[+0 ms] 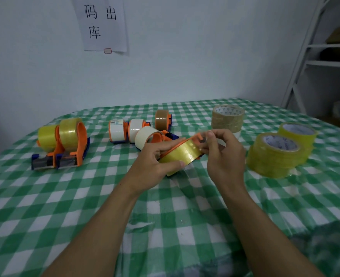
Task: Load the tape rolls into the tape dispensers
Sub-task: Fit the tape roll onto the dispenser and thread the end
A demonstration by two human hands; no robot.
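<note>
My left hand [155,164] grips a yellow tape roll [182,154] seated in an orange dispenser [193,139], held just above the table. My right hand [223,154] pinches the dispenser's front end by the roll, fingers curled over it. A clear strip of tape [187,172] hangs below the roll. Two loaded yellow dispensers [65,140] stand at the left. Several loaded white and brown dispensers [141,129] sit behind my hands.
Stacks of spare yellow rolls [277,154] and a brown stack [227,117] stand on the right of the green checked tablecloth [85,196]. A paper sign [103,23] hangs on the wall. White shelving [322,56] stands at the far right.
</note>
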